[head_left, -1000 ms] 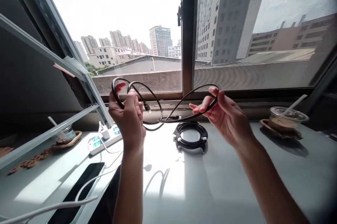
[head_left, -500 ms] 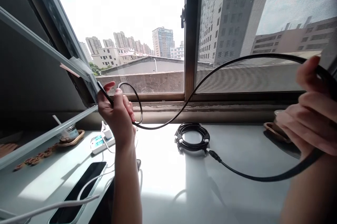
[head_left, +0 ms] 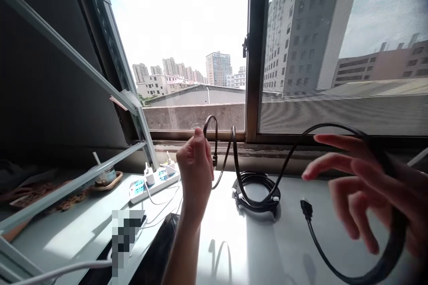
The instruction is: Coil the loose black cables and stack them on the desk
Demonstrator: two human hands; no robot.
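Note:
My left hand [head_left: 195,158] is closed on a black cable [head_left: 235,155], whose loop rises above the fist; one connector hangs just right of the fingers. The cable runs right in bends and arches over to my right hand [head_left: 364,182]. That hand has its fingers spread, with a thick black part of the cable passing by the palm; whether it is gripped there is hidden. The other connector [head_left: 306,209] dangles left of the right fingers. Behind the hanging cable, a coiled black cable [head_left: 239,189] lies on the white table [head_left: 264,249].
A power strip [head_left: 154,187] with plugs and white cords lies left of my left hand. Near the lower left are a phone and a black item [head_left: 160,249]. A metal frame [head_left: 67,178] crosses the left side, before a cup on a tray. A window stands behind the table.
My left hand has moved right, toward the coil. My right hand has lowered and its fingers have spread. The cable between them now hangs in tighter bends, and the view has shifted.

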